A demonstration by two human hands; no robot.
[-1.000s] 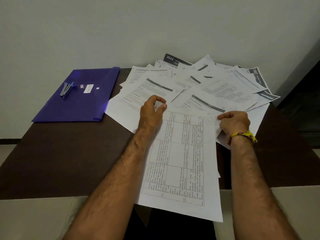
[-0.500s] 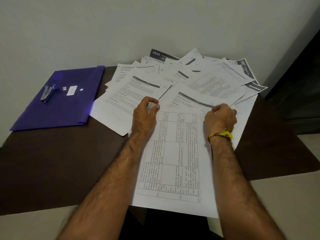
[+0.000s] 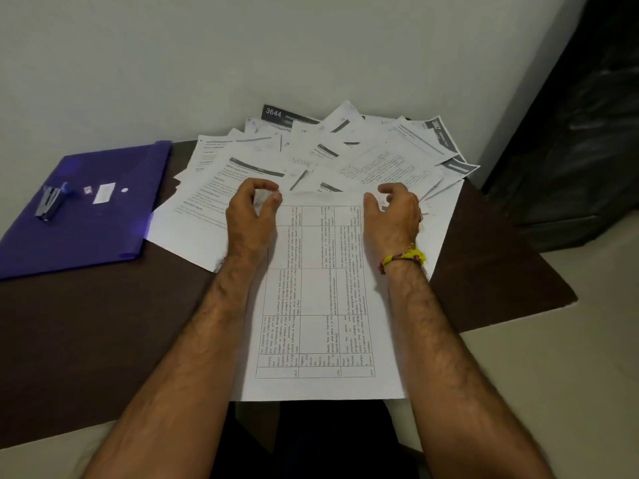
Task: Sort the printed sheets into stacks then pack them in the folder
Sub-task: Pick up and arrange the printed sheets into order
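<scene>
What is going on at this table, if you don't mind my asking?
A person is sorting printed sheets. Both hands, left and right, sit at the far edge of a table-printed sheet lying nearest them. A loose pile of sheets is spread behind it. The purple folder lies to the left with a stapler on it.

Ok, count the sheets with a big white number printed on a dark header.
2. One reading 3644 lies at the far edge of the pile against the wall; one reading 3667 lies at the pile's far right corner. Others may be buried under overlapping sheets.
</scene>
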